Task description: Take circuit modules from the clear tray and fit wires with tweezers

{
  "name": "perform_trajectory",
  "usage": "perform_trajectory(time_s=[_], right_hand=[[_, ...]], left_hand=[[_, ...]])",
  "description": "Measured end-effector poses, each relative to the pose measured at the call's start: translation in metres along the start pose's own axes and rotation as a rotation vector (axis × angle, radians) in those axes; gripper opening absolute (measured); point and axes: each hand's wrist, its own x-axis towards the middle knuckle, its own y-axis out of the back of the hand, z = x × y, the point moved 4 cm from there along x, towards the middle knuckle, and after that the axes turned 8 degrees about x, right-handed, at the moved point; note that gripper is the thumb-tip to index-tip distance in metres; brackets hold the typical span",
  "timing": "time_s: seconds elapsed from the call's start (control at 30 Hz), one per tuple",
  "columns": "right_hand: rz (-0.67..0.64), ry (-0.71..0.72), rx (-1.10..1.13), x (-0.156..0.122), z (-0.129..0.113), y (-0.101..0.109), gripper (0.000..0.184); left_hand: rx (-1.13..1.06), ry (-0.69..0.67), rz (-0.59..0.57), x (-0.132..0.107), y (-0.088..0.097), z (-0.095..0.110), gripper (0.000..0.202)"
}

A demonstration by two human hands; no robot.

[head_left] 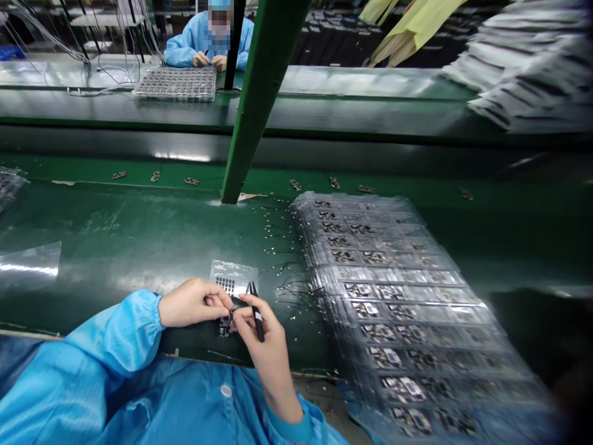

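Note:
My left hand is closed in a pinch on a small dark circuit board near the front edge of the green bench. My right hand touches the same board with its fingertips and grips black tweezers that point up and away. Just beyond the hands lies a small clear sheet with a dark grid patch. Both arms wear blue sleeves.
A stack of clear blister trays filled with small boards lies to my right. A slanted green post rises from the bench. Loose small parts dot the conveyor strip. Across it a person in blue works beside another tray.

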Motion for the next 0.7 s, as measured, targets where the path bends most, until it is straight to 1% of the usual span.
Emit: perform_trajectory(time_s=[0.1, 0.23, 0.43, 0.57, 0.63, 0.7], right_hand=[[0.022, -0.013, 0.005, -0.001, 0.003, -0.001, 0.032], [0.035, 0.013, -0.03, -0.002, 0.002, -0.004, 0.03], [0.047, 0.036, -0.033, -0.001, 0.0, -0.008, 0.032], [0.074, 0.089, -0.046, -0.003, -0.001, -0.011, 0.03], [0.095, 0.124, -0.033, -0.002, -0.002, -0.009, 0.028], [0.122, 0.15, 0.038, 0.0, -0.002, -0.005, 0.027]], left_hand=[[0.009, -0.008, 0.009, 0.0, -0.001, 0.001, 0.018], [0.021, -0.025, 0.009, -0.001, -0.001, 0.002, 0.016], [0.05, -0.003, -0.011, -0.002, -0.002, 0.004, 0.017], [0.057, 0.005, -0.011, -0.004, -0.006, 0.003, 0.018], [0.063, 0.017, -0.007, -0.003, -0.003, 0.001, 0.022], [0.077, 0.033, 0.049, 0.001, 0.01, 0.001, 0.027]])
